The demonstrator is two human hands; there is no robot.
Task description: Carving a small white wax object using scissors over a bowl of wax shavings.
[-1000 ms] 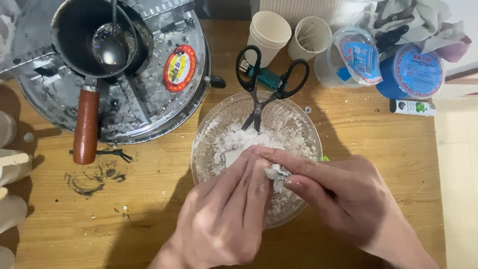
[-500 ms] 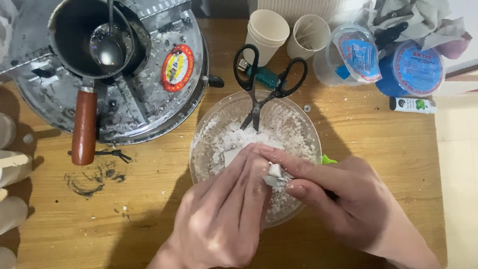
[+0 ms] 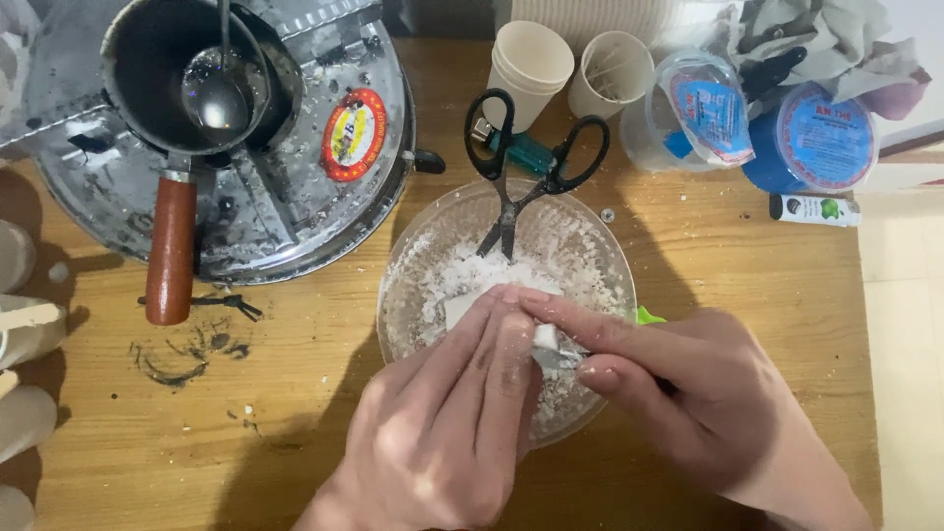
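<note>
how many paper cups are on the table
2 show: a stacked cup left of a cup holding thin sticks, both beyond the scissors. The stack may hide more.

The left hand point(image 3: 447, 423) hides the white piece point(image 3: 546, 337) (mostly) and the bowl's point(image 3: 408, 265) near rim.

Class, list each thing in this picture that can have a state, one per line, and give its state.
Left hand: over the bowl, pinching a white lump.
Right hand: scraping the lump with a blade.
White lump: held between both hands.
Bowl: partly filled with white flakes.
Scissors: open, tips in the bowl.
Pan: holds a ladle.
Paper cups: stacked, upright.
</note>
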